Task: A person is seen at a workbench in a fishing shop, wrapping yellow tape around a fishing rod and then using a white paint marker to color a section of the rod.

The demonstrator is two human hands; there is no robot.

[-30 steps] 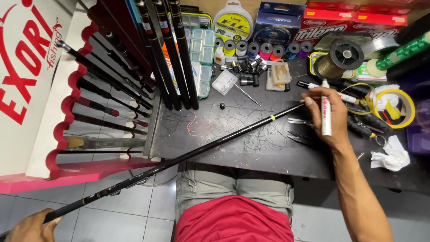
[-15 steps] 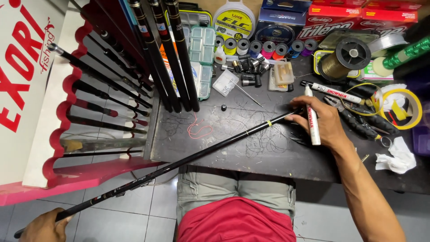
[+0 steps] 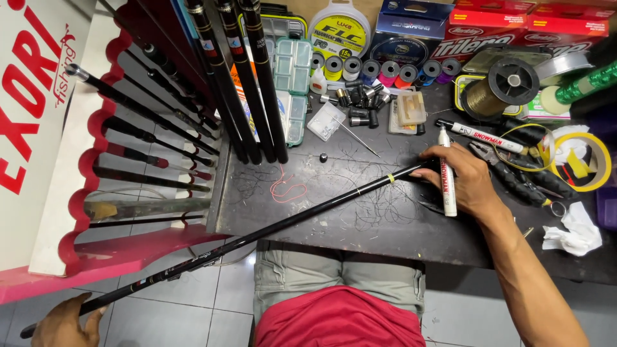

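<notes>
Here, in the head view, right hand [image 3: 466, 183] closed on the thin end of a long black fishing rod [image 3: 270, 228] and on a white marker pen [image 3: 447, 173] pinched upright along the fingers, resting on the dark surface [image 3: 360, 225]; left hand [image 3: 64, 324] far down at the lower corner, wrapped around the rod's butt over the tiled floor [image 3: 193, 302]. Just right of the right hand, black pliers [image 3: 514, 177] and a yellow tape roll [image 3: 588, 160]; beyond it a second marker [image 3: 482, 135], line spools [image 3: 385, 69]; toward the left hand, a rack of rods [image 3: 148, 148].
</notes>
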